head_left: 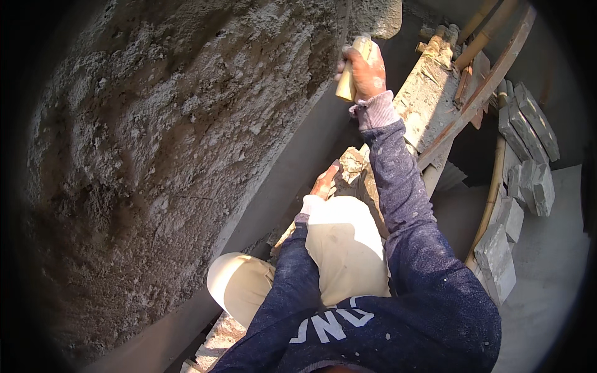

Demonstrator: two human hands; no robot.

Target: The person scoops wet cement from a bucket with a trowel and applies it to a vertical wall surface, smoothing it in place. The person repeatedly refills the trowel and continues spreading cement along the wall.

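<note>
Up at the top middle, my right hand (367,69) is closed around a pale yellow, thick handle (346,86). What that handle belongs to is hidden, so the kind of tool cannot be told. The hand is close to the edge of a rough, mortar-covered wall (168,124) that fills the left side. Lower down, my left hand (324,181) is just beyond my light-trousered knee, fingers partly showing and stretched out. No object shows in it. A pale, crumbly lump (352,160) lies right beside its fingertips.
A mortar-crusted plank (429,87) runs up to the top right. Bamboo poles (488,37) and a curved wooden board (482,96) cross near it. Several grey slabs (494,255) are stacked on the right. My bent knees (345,248) are between my arms.
</note>
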